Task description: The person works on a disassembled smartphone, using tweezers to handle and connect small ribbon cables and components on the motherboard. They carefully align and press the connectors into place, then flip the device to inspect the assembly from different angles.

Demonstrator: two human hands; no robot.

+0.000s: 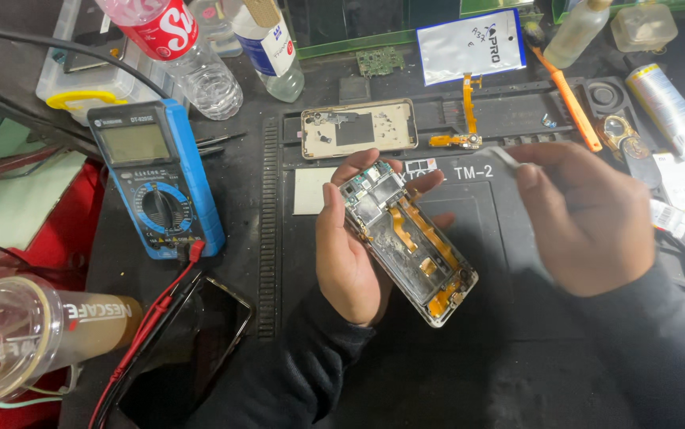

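Note:
My left hand [348, 254] grips an opened phone body [408, 242] with its back off, showing a circuit board at the top and orange flex cables along its length. It is held tilted above the black work mat [469, 342]. My right hand [584, 218] is to the right of the phone, fingers pinched on a thin metal tool, likely tweezers [507, 156], whose tip points up and left, apart from the phone.
A blue multimeter [156, 179] with red and black leads lies at the left. A phone back panel [358, 127], an orange flex cable [466, 119], a silver pouch [473, 45], bottles [191, 56], an orange-handled tool [569, 99] and a plastic cup [32, 334] surround the mat.

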